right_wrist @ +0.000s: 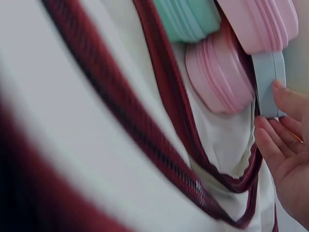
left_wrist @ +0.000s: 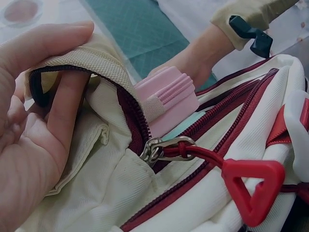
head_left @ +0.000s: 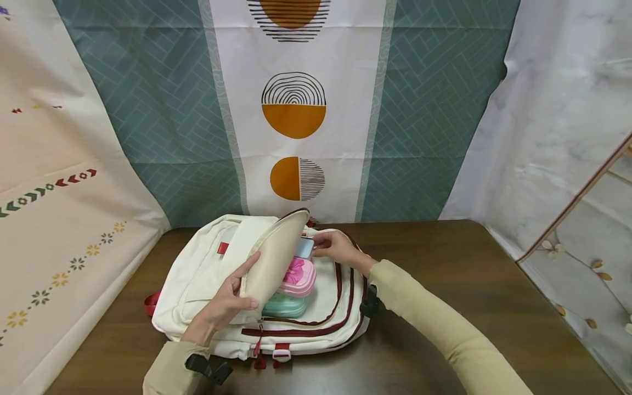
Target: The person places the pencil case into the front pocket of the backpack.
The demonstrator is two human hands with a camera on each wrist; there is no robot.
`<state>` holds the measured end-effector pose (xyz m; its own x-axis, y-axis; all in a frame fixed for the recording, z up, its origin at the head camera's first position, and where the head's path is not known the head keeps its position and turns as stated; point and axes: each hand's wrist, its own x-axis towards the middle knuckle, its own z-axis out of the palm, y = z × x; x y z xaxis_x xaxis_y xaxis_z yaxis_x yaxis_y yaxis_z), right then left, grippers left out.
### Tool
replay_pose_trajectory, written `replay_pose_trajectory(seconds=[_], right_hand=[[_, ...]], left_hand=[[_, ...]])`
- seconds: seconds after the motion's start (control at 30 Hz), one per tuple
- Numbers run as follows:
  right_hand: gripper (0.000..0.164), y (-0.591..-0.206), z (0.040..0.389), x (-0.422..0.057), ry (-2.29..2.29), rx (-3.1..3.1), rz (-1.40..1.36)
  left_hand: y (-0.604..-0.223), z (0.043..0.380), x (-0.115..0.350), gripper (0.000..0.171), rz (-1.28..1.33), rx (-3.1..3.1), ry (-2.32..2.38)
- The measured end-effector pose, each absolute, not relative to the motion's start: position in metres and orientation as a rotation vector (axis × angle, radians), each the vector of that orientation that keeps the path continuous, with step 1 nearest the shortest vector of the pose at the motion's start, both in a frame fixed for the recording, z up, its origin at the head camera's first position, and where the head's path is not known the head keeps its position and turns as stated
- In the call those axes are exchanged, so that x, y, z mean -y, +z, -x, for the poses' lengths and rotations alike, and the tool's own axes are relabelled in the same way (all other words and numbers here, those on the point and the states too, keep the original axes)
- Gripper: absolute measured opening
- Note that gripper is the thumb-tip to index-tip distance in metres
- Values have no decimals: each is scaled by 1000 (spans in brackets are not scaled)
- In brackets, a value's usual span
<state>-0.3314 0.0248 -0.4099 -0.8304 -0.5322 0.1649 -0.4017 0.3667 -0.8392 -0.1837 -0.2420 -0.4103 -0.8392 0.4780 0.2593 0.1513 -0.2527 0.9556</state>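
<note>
A white backpack (head_left: 197,274) with dark red zips lies on the table, its front pocket unzipped. My left hand (head_left: 224,302) grips the edge of the pocket flap (head_left: 276,255) and holds it up and back; in the left wrist view the fingers curl under the flap's edge. At the pocket's far side my right hand (head_left: 340,248) pinches a light blue case (right_wrist: 265,92) between thumb and fingers. Beside it sit a pink case (head_left: 299,276) with a flower and a mint green case (head_left: 287,306). Another pink zipped case (right_wrist: 217,72) shows in the right wrist view.
The brown wooden table (head_left: 444,274) extends right of the backpack. A red triangular zip pull (left_wrist: 253,191) hangs at the pocket's near edge, close to a white buckle (head_left: 282,355). A patterned curtain (head_left: 419,109) hangs behind the table.
</note>
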Motion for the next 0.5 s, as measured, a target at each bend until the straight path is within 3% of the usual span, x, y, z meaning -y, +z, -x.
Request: replay_pose_trajectory(seconds=[0.5], right_hand=[[34, -411, 333, -9, -1523, -2502, 826]], left_hand=[[-410, 187, 243, 89, -804, -1754, 2165]])
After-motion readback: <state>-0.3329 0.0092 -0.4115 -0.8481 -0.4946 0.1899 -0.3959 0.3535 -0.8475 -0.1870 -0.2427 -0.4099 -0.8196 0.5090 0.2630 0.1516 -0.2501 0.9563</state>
